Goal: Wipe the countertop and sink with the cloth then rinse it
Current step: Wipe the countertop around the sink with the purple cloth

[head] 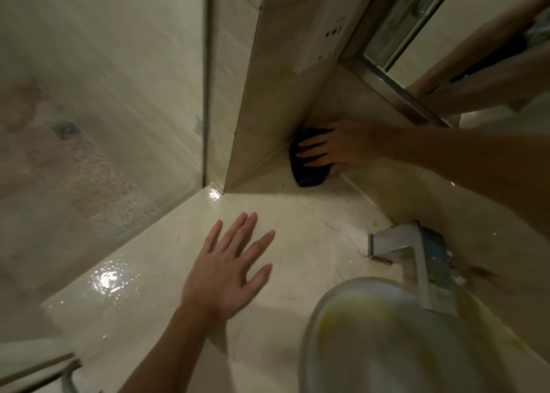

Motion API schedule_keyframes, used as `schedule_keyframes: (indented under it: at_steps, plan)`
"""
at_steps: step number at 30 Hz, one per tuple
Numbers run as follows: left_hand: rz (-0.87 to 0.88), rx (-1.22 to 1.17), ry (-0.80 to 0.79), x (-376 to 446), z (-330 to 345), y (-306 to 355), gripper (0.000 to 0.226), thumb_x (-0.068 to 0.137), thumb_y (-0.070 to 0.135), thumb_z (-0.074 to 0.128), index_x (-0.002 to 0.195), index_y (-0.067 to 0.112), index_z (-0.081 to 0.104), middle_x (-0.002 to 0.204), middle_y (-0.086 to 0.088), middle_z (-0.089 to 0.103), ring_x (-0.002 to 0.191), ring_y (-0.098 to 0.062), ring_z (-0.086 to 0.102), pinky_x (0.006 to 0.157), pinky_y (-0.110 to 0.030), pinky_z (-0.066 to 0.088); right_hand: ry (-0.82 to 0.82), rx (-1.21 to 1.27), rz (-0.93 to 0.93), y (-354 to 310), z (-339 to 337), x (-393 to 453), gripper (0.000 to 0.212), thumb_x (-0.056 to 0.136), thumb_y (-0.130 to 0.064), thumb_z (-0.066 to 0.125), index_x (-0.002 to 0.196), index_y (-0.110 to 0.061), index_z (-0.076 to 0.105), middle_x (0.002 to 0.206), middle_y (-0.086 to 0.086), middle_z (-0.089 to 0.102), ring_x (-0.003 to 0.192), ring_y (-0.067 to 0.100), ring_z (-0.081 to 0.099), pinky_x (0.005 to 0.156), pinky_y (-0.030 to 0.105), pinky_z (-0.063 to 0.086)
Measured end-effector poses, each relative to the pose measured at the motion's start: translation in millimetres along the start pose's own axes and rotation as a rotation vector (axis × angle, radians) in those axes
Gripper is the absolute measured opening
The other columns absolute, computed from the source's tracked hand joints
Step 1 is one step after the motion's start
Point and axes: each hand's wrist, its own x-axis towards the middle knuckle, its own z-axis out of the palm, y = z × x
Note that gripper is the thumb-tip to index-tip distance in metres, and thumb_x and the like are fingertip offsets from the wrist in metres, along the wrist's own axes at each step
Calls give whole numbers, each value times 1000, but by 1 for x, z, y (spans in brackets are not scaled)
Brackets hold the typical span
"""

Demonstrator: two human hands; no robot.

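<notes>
A dark purple cloth (308, 175) lies in the far corner of the pale marble countertop (297, 229), against the tiled walls. My right hand (333, 148) presses flat on the cloth, fingers spread toward the corner. My left hand (229, 264) rests flat on the bare countertop nearer to me, fingers apart, holding nothing. The round white sink (372, 342) sits at the lower right with yellowish streaks inside. A chrome tap (416, 261) stands behind the sink.
A tiled pillar (268, 94) rises at the corner. A mirror (461, 44) with a metal frame runs along the back wall and reflects my arm. Glass shower panel (104, 109) stands left of the counter's edge. Wet glare shows on the counter's left part.
</notes>
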Motion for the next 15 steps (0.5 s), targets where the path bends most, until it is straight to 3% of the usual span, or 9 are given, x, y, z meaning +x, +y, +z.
schedule_keyframes:
  at_steps: [1, 4, 6, 8, 12, 15]
  plan:
    - [-4, -4, 1, 0, -1, 0, 61, 101, 67, 13, 157, 49, -1, 169, 6, -13, 154, -8, -21, 126, -46, -8, 13, -80, -21, 3, -8, -1, 79, 97, -68, 10, 148, -21, 47, 158, 0, 39, 149, 25, 31, 121, 46, 22]
    - [5, -10, 7, 1, 1, -1, 61, 101, 67, 12, 157, 48, -1, 169, 5, -12, 154, -8, -20, 126, -47, -5, -44, -221, -4, -2, -2, -9, 71, 98, -68, 30, 144, -19, 52, 156, 4, 42, 149, 25, 30, 122, 50, 22]
    - [11, -9, 7, 0, 1, -3, 61, 101, 67, 13, 158, 47, 2, 170, 5, -10, 155, -9, -18, 127, -48, -3, -152, -272, 60, -17, 4, -24, 68, 98, -66, 38, 129, -13, 66, 148, 7, 53, 145, 25, 37, 119, 52, 28]
    - [13, -16, 8, 1, 2, -3, 62, 101, 67, 14, 158, 47, 5, 170, 4, -7, 155, -10, -16, 127, -48, -2, -168, -338, 69, -27, 6, -56, 67, 101, -62, 34, 120, -8, 70, 142, 13, 57, 143, 30, 40, 117, 53, 30]
    - [15, -7, 0, 0, 1, -3, 62, 100, 68, 11, 158, 47, 1, 169, 5, -10, 155, -10, -18, 126, -47, -6, -118, -461, 118, -56, 3, -145, 62, 104, -53, 24, 135, -12, 59, 154, 12, 45, 151, 31, 23, 122, 54, 19]
    - [10, -9, 1, 0, 2, -3, 61, 100, 68, 10, 157, 47, 1, 169, 5, -9, 155, -12, -17, 126, -47, -6, -164, -550, 145, -67, 5, -193, 52, 104, -35, 31, 149, -13, 43, 163, 13, 26, 154, 33, 8, 123, 56, 10]
